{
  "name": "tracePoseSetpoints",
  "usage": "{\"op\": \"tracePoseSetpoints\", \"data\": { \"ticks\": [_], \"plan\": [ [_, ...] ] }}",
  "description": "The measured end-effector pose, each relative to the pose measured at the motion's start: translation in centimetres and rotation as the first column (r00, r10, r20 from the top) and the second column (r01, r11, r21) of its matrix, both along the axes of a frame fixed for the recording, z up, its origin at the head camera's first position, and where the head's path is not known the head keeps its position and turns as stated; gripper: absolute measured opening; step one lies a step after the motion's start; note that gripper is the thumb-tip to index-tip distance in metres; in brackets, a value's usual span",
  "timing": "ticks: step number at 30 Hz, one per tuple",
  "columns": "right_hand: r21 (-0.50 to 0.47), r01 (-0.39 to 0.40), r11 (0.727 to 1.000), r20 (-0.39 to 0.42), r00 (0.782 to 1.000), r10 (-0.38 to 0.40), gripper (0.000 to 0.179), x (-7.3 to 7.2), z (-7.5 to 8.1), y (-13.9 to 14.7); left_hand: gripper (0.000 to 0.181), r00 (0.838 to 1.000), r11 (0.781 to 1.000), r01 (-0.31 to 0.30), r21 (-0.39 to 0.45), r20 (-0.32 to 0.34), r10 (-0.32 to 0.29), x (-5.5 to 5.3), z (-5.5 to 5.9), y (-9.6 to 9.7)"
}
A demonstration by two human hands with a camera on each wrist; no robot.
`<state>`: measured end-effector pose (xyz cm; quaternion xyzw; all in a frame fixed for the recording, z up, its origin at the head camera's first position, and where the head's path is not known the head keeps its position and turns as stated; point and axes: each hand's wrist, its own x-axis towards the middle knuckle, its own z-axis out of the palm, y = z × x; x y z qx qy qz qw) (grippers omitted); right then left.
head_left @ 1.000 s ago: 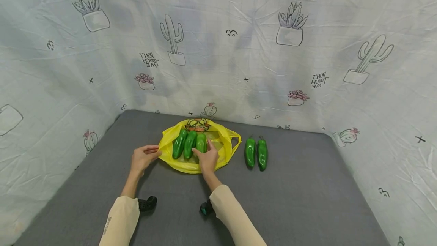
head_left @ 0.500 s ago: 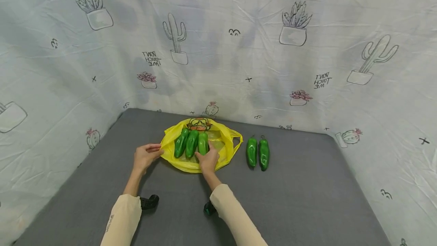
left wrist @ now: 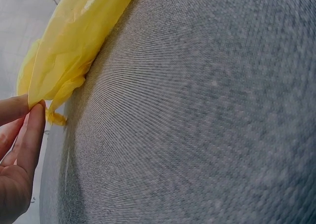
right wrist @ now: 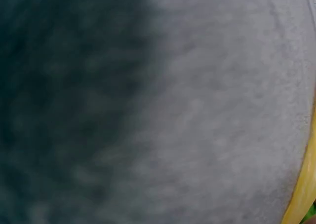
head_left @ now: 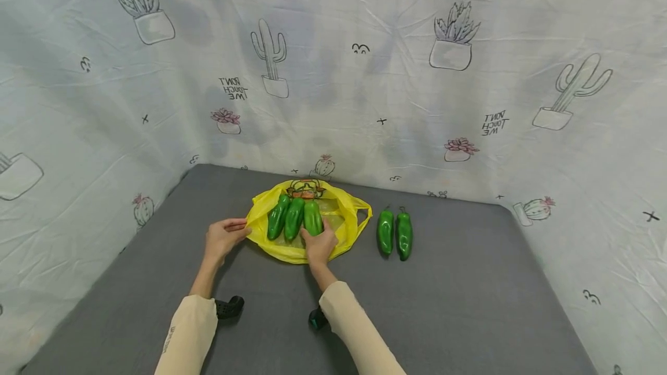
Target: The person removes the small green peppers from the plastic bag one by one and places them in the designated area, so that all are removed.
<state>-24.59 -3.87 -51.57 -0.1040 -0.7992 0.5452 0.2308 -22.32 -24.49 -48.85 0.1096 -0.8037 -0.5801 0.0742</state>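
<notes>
A yellow plastic bag point(head_left: 281, 255) lies with its mouth wide, and three glossy green peppers rest side by side in it. At its left edge my left hand point(head_left: 221, 240) pinches the rim between thumb and fingers; the left wrist view shows the fingertips point(left wrist: 37, 105) on the thin yellow film point(left wrist: 69, 51). My right hand point(head_left: 319, 245) reaches over the near rim, thumb and fingers at either side of the lower end of the rightmost green pepper point(head_left: 312, 217). Left of it lie the middle pepper point(head_left: 294, 219) and the leftmost pepper point(head_left: 278, 217).
Two more green peppers, one point(head_left: 385, 232) beside the other point(head_left: 404, 235), lie right of the bag's handle loop point(head_left: 363, 219). Grey cloth point(head_left: 469, 294) covers the table. A printed curtain point(head_left: 333, 74) stands behind. Black devices point(head_left: 229, 308) sit under both forearms.
My right hand has drawn back slightly toward the pepper's near end, showing more of it. The left hand keeps its hold on the rim. The head view has shifted a little.
</notes>
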Motion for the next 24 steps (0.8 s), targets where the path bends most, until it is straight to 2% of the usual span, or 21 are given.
{"op": "tracePoseSetpoints", "data": {
  "ticks": [4, 8, 13, 24],
  "plan": [
    [-0.008, 0.029, 1.000, 0.011, 1.000, -0.029, 0.039, -0.2, -0.1, 0.3, 0.036, 1.000, 1.000, 0.004, 0.009, -0.003, -0.004, -0.1, 0.0, 0.2],
    [-0.041, 0.063, 0.997, 0.002, 0.998, -0.063, 0.045, -0.5, -0.1, 0.8, 0.036, 1.000, 1.000, 0.011, 0.022, -0.004, -0.011, -0.1, 0.0, 0.2],
    [-0.046, 0.084, 0.995, -0.055, 0.995, -0.086, 0.054, -0.6, 0.2, 1.4, 0.036, 1.000, 1.000, 0.002, 0.021, 0.002, -0.002, -0.2, -0.1, 0.3],
    [-0.065, 0.074, 0.995, -0.153, 0.985, -0.084, 0.051, -0.4, 0.9, 1.5, 0.036, 1.000, 1.000, -0.023, 0.019, 0.007, 0.023, 0.0, -0.1, 0.3]
  ]
}}
